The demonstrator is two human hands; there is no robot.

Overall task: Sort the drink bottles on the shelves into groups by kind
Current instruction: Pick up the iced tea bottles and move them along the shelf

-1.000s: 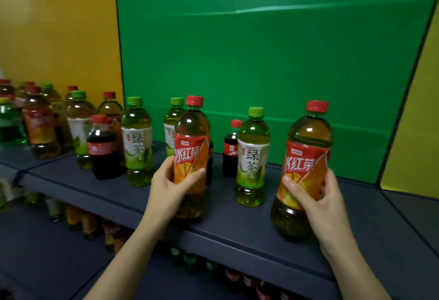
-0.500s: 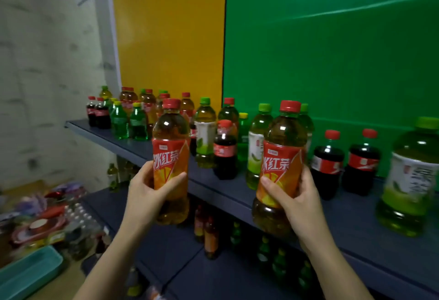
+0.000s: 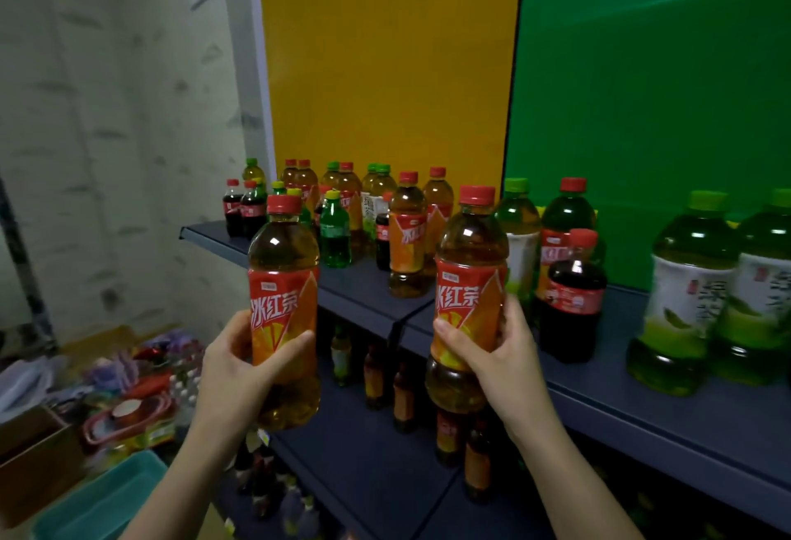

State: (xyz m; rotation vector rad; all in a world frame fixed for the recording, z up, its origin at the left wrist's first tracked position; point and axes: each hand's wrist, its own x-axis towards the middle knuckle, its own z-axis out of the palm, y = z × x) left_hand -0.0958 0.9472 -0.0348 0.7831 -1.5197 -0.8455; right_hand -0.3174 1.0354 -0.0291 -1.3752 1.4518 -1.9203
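A: Where? Grip?
B: Holding tea bottle at 8 o'clock in left hand, second tea bottle at 4 o'clock in right hand, clear of shelf. Fingers curled round labels.
A: Handling?
B: Full, so probably heavy; slick plastic. Best gripped at label waist.

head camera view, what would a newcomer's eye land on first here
The left hand and the right hand each grip a red-capped tea bottle with an orange label, the left bottle and the right bottle, held up in front of the shelf. Behind them, mixed bottles crowd that shelf against a yellow panel and a green panel.
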